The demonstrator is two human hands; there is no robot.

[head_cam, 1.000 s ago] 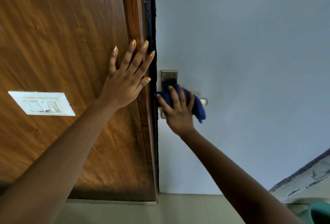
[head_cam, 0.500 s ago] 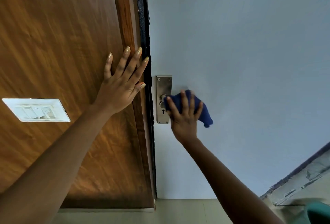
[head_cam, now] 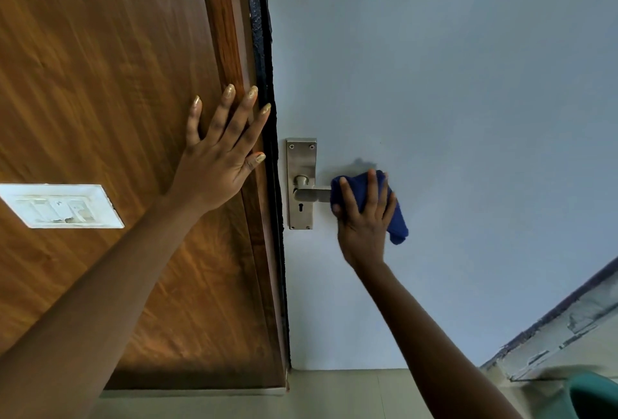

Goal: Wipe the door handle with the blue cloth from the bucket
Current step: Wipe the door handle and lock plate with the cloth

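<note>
A silver lever door handle on a tall metal backplate with a keyhole sits at the left edge of the pale blue-grey door. My right hand grips the dark blue cloth around the outer end of the lever; the lever's tip is hidden under the cloth. My left hand lies flat, fingers spread, on the brown wooden panel beside the door's dark edge strip.
A white switch plate is set in the wooden panel at the left. The rim of a teal bucket shows at the bottom right, below a worn ledge. Beige floor tiles run along the bottom.
My right hand has slid the cloth rightward along the lever, from the backplate to its outer end, uncovering the plate and the lever's base. My left hand stays pressed on the wood.
</note>
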